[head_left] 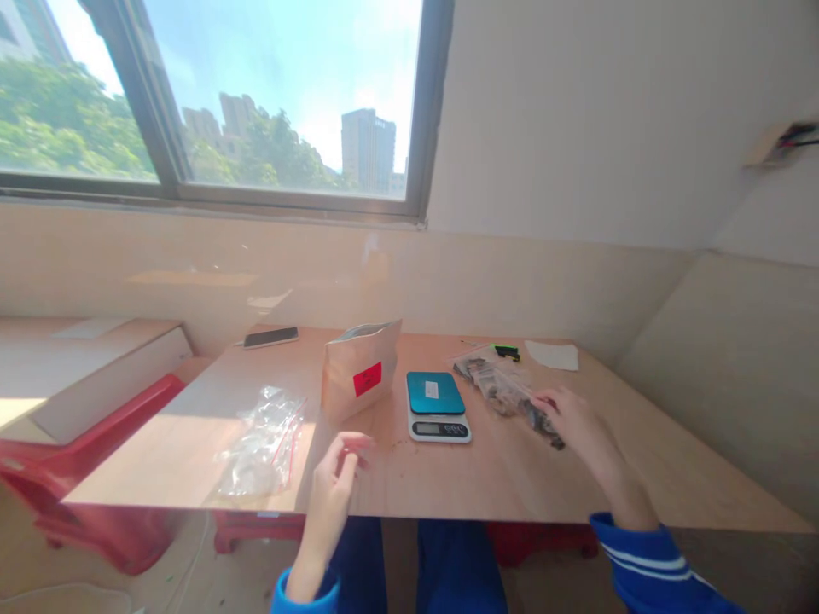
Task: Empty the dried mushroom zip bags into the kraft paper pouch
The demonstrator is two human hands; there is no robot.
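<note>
My right hand [566, 419] pinches the edge of a clear zip bag [541, 419] with dark brownish pieces in it, at the right of the table. Similar filled clear bags [490, 384] lie just beyond it. My left hand [339, 465] hovers near the table's front edge with loosely bent fingers and nothing visible in them. Between the hands sits a small kitchen scale [438, 408] with a blue-green top and a white base; its platform carries only a white label. Behind my left hand a tan stand-up pouch [358, 375] with a red label stands upright, its top open.
Flat, clear zip bags [265, 443] with red seal strips lie at the left. A phone [271, 338] is at the back left. A black and green tool [508, 351] and white paper [551, 355] lie at the back right. Red stools [115, 529] stand below the table.
</note>
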